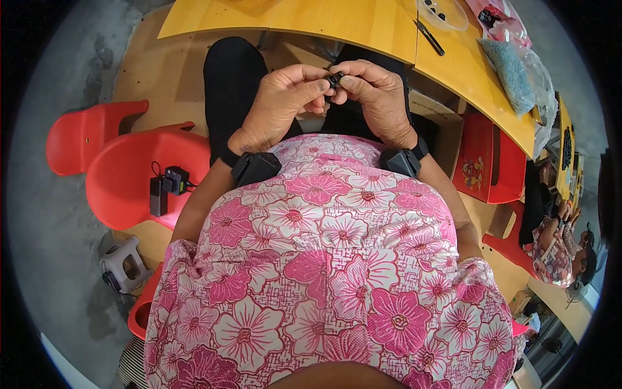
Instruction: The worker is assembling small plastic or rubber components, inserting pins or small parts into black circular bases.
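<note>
Small black part (pixel 335 79), pinched by both the left hand (pixel 280 97) and right hand (pixel 377 97), probably called for light, even pressure and steady wrists to prevent slipping.

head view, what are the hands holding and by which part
A small black piece, held at its sides: left hand on its left, right hand on its right. Too much is hidden to name those parts.

At left, a red chair (pixel 113 172) bears black boxy devices (pixel 158 198), with another red chair (pixel 74 139) farther left and a grey plastic stool (pixel 115 260) nearer. At right, a bag of bluish pellets (pixel 508 70) lies on the yellow desk (pixel 363 23); a red box (pixel 475 152) stands below, a person (pixel 549 249) farther right.
</note>
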The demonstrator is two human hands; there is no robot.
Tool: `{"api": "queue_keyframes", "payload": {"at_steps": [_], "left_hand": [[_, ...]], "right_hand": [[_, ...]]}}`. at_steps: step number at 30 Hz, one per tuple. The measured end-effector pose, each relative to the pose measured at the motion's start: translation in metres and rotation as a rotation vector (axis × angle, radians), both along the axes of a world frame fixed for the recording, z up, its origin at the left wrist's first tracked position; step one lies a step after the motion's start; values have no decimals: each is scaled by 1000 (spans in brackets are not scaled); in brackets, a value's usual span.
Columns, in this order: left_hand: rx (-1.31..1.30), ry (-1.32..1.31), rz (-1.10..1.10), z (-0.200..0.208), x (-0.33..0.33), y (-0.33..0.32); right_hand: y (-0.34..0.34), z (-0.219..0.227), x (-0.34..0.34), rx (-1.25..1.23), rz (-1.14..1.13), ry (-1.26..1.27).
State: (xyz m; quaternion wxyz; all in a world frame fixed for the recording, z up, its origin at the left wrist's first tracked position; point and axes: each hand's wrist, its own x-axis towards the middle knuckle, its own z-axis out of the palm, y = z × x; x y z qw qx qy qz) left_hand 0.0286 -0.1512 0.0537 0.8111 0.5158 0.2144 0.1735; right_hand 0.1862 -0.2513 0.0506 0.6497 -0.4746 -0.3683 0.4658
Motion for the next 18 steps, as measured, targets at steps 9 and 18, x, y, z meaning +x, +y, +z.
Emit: {"api": "queue_keyframes", "payload": {"at_steps": [9,18], "left_hand": [[21,-18,23,1,-1,-1],[4,-17,38,0,0,-1]], "right_hand": [[-1,2,-2,33,-4,14],[0,3,-1,60,-35,-102]]}}
